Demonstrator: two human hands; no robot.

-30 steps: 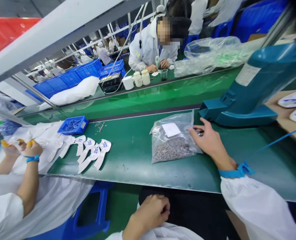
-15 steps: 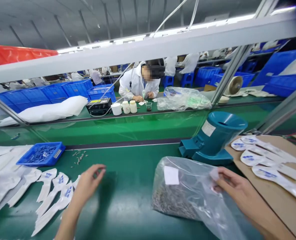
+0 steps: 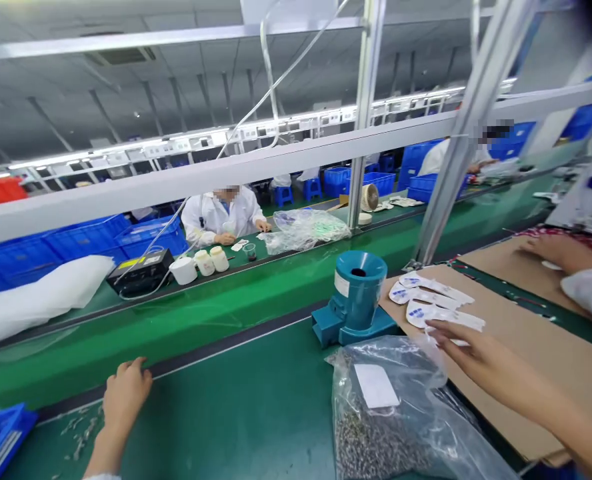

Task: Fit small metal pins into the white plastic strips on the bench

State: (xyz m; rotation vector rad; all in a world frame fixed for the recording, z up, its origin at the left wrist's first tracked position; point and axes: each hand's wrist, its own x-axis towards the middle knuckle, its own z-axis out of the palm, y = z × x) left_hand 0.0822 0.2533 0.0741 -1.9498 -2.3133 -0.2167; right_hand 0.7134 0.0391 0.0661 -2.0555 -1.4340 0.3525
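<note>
My left hand (image 3: 125, 392) hovers over the green work surface (image 3: 216, 400), its fingers curled together. Whatever they hold, if anything, is too small to make out. Beside it lie small loose grey pieces (image 3: 83, 433) and a blue tray (image 3: 6, 440) of blue parts, cut off by the frame edge. On the right, my right hand (image 3: 463, 350) pinches the upper edge of a clear plastic bag (image 3: 421, 400). Small metallic-looking pieces fill the bag's lower part, and a white label (image 3: 376, 385) shows on it. Flat white pieces with blue marks (image 3: 439, 313) lie just beyond that hand.
A teal machine with a funnel top (image 3: 359, 293) stands behind the bag. Brown cardboard (image 3: 516, 360) covers the right side, where a co-worker's hand (image 3: 551, 252) rests. Metal posts (image 3: 451, 173) rise beyond. Another person in white (image 3: 221, 217) works across the line, near white jars (image 3: 203, 263).
The view has swung right, so the tray and the person opposite sit further left. The bag shows lower in view, with my right hand still at its edge.
</note>
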